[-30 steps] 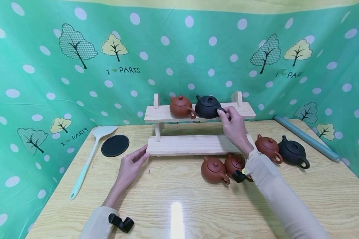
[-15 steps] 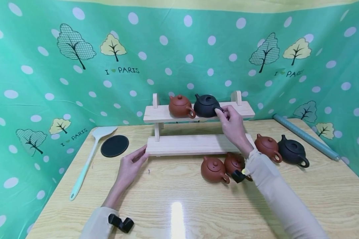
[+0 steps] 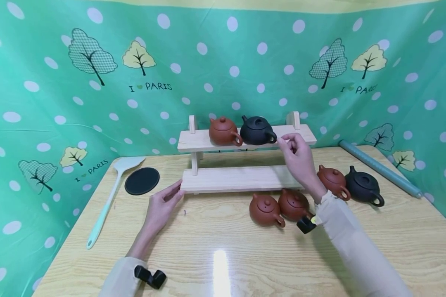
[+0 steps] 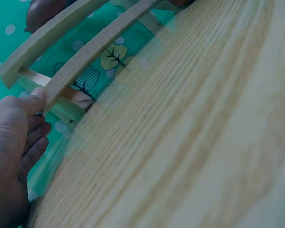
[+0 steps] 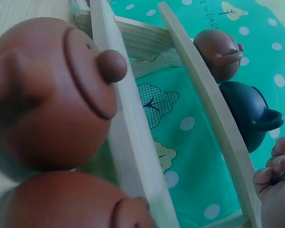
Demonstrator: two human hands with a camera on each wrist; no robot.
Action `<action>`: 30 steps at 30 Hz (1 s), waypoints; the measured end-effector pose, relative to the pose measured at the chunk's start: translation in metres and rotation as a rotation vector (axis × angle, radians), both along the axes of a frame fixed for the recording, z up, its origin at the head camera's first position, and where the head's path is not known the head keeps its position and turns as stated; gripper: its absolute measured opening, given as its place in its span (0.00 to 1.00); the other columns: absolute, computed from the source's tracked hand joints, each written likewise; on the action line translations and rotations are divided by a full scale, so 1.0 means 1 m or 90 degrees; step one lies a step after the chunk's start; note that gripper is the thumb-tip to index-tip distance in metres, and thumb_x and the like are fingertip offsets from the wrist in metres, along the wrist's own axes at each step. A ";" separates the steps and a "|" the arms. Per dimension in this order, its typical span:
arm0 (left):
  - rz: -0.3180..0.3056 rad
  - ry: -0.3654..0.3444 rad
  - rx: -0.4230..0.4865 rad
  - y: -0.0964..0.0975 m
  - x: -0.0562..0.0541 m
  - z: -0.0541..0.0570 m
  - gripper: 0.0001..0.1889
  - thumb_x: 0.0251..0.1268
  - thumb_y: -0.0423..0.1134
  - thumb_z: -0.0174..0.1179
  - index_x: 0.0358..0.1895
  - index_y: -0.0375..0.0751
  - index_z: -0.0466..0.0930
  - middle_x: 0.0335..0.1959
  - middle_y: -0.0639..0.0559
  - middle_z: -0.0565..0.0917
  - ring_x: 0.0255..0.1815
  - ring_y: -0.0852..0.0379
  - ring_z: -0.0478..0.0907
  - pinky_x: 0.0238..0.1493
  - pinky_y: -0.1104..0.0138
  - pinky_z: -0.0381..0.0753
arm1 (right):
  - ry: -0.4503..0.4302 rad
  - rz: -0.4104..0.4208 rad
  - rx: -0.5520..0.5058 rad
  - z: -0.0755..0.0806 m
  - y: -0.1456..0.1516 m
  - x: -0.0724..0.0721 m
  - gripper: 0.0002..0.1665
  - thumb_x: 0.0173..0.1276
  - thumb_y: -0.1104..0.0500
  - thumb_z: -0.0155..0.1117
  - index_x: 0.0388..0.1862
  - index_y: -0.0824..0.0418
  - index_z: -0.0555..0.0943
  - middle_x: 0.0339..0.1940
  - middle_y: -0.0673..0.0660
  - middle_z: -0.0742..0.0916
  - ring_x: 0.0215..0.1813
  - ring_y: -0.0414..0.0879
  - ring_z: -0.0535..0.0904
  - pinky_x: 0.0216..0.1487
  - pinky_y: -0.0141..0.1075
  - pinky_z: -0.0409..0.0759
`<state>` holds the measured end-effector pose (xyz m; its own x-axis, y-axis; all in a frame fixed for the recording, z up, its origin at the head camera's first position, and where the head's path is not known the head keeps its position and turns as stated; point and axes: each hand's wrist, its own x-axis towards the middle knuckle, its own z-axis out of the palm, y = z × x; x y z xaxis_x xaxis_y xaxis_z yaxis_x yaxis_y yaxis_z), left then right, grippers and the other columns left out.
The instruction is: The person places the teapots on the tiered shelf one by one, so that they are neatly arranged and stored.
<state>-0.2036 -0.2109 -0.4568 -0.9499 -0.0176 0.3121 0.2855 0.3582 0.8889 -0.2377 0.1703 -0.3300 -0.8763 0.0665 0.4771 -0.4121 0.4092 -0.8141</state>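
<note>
A two-tier wooden shelf [image 3: 241, 179] stands at the back of the table. On its upper board sit a reddish-brown teapot [image 3: 223, 132] and, to its right, a black teapot [image 3: 257, 131], handles toward the right. My right hand [image 3: 300, 159] is just right of the black teapot's handle, fingers loosely curled and holding nothing; the right wrist view shows its fingers [image 5: 280, 161] apart from the handle. My left hand [image 3: 163, 208] holds the left end of the lower board, its thumb [image 4: 37, 97] against the board's end with the other fingers bent below.
Two brown teapots [image 3: 265, 210] [image 3: 293, 205] stand in front of the shelf. Right of it are another brown teapot [image 3: 332, 181] and a black one [image 3: 363, 187], near a rolled teal mat [image 3: 379, 168]. A spatula [image 3: 113, 198] and a black round coaster [image 3: 142, 181] lie at left.
My right hand has let go of the black teapot's handle and moved slightly right. The black teapot stays on the upper board. My left hand has not moved.
</note>
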 end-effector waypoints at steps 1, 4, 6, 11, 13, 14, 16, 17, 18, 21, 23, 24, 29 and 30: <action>0.001 0.000 0.000 0.000 0.000 0.000 0.21 0.72 0.38 0.68 0.65 0.35 0.82 0.58 0.39 0.85 0.59 0.46 0.83 0.52 0.80 0.79 | -0.001 -0.003 0.002 0.003 -0.001 0.005 0.14 0.82 0.62 0.57 0.53 0.75 0.76 0.22 0.53 0.70 0.23 0.41 0.63 0.25 0.31 0.62; 0.003 0.000 0.004 0.000 0.000 0.000 0.21 0.72 0.38 0.68 0.64 0.35 0.82 0.58 0.39 0.85 0.59 0.46 0.83 0.51 0.80 0.79 | 0.003 -0.008 0.003 -0.005 0.005 0.008 0.15 0.82 0.61 0.57 0.53 0.75 0.76 0.22 0.54 0.70 0.23 0.41 0.63 0.26 0.31 0.62; 0.003 0.003 0.004 0.000 0.000 0.000 0.21 0.72 0.38 0.68 0.64 0.36 0.82 0.57 0.39 0.85 0.58 0.46 0.83 0.51 0.79 0.80 | 0.003 -0.013 0.004 -0.016 0.012 0.004 0.14 0.82 0.60 0.57 0.53 0.73 0.77 0.23 0.54 0.70 0.24 0.41 0.63 0.26 0.31 0.62; 0.004 0.008 -0.005 0.000 0.000 0.000 0.21 0.72 0.39 0.68 0.65 0.36 0.82 0.57 0.39 0.85 0.58 0.47 0.83 0.52 0.78 0.81 | -0.004 -0.018 0.002 -0.033 0.026 0.005 0.14 0.82 0.59 0.58 0.54 0.70 0.78 0.23 0.52 0.71 0.24 0.41 0.64 0.27 0.31 0.62; 0.004 0.008 -0.010 0.000 -0.001 0.000 0.22 0.72 0.39 0.68 0.65 0.35 0.82 0.57 0.40 0.85 0.58 0.48 0.83 0.53 0.77 0.81 | -0.008 -0.022 0.001 -0.035 0.029 0.010 0.14 0.82 0.59 0.58 0.54 0.70 0.78 0.22 0.52 0.71 0.24 0.41 0.64 0.26 0.31 0.62; 0.004 0.008 -0.012 0.000 -0.001 0.000 0.22 0.72 0.39 0.68 0.65 0.35 0.82 0.58 0.40 0.85 0.58 0.48 0.83 0.53 0.77 0.81 | -0.011 -0.023 -0.001 -0.036 0.031 0.013 0.13 0.82 0.60 0.58 0.53 0.70 0.77 0.23 0.52 0.70 0.24 0.42 0.64 0.26 0.31 0.62; 0.004 0.008 -0.007 0.000 -0.001 0.000 0.22 0.72 0.39 0.68 0.65 0.36 0.82 0.58 0.40 0.85 0.58 0.49 0.83 0.53 0.77 0.81 | -0.016 -0.026 -0.001 -0.039 0.034 0.018 0.13 0.82 0.62 0.57 0.53 0.73 0.77 0.22 0.54 0.70 0.24 0.42 0.63 0.26 0.32 0.62; 0.004 0.007 -0.006 0.000 -0.001 0.000 0.22 0.72 0.39 0.68 0.65 0.36 0.82 0.58 0.40 0.85 0.58 0.49 0.83 0.52 0.77 0.81 | -0.017 -0.029 0.003 -0.040 0.035 0.020 0.13 0.82 0.63 0.57 0.53 0.73 0.76 0.22 0.54 0.70 0.24 0.42 0.63 0.26 0.32 0.62; 0.005 0.006 -0.004 0.000 -0.001 0.001 0.22 0.72 0.39 0.68 0.65 0.36 0.82 0.57 0.40 0.85 0.58 0.49 0.83 0.52 0.77 0.81 | -0.020 -0.030 0.005 -0.041 0.036 0.023 0.12 0.82 0.63 0.57 0.53 0.74 0.76 0.22 0.54 0.69 0.24 0.42 0.63 0.26 0.32 0.62; 0.004 0.005 0.002 0.000 0.000 0.001 0.21 0.72 0.38 0.68 0.64 0.36 0.82 0.57 0.40 0.85 0.58 0.48 0.84 0.52 0.78 0.81 | -0.021 -0.032 0.013 -0.046 0.041 0.028 0.12 0.81 0.63 0.57 0.54 0.73 0.77 0.22 0.54 0.70 0.24 0.42 0.63 0.25 0.32 0.62; 0.004 0.003 0.001 0.000 0.000 0.001 0.21 0.72 0.38 0.68 0.65 0.36 0.82 0.57 0.40 0.85 0.58 0.47 0.83 0.51 0.79 0.80 | -0.019 -0.030 0.015 -0.050 0.044 0.032 0.12 0.81 0.63 0.58 0.54 0.71 0.78 0.22 0.53 0.70 0.23 0.42 0.63 0.25 0.32 0.62; 0.004 0.002 0.003 0.000 0.000 0.001 0.21 0.72 0.38 0.68 0.65 0.36 0.82 0.57 0.40 0.85 0.58 0.47 0.83 0.51 0.79 0.80 | -0.016 -0.027 0.016 -0.052 0.046 0.034 0.11 0.81 0.63 0.59 0.53 0.71 0.78 0.22 0.52 0.70 0.23 0.42 0.63 0.24 0.32 0.62; 0.001 -0.007 0.012 0.000 0.001 0.002 0.21 0.72 0.40 0.68 0.64 0.37 0.82 0.58 0.40 0.85 0.58 0.47 0.83 0.52 0.79 0.80 | 0.000 -0.017 0.014 -0.060 0.054 0.042 0.10 0.81 0.62 0.60 0.52 0.70 0.79 0.21 0.51 0.70 0.21 0.42 0.64 0.23 0.33 0.62; 0.001 -0.008 0.013 0.000 0.001 0.002 0.21 0.72 0.40 0.68 0.64 0.37 0.82 0.58 0.40 0.85 0.58 0.47 0.83 0.52 0.79 0.80 | 0.002 -0.018 0.016 -0.062 0.055 0.044 0.10 0.80 0.62 0.60 0.52 0.69 0.79 0.21 0.51 0.70 0.21 0.42 0.63 0.23 0.33 0.62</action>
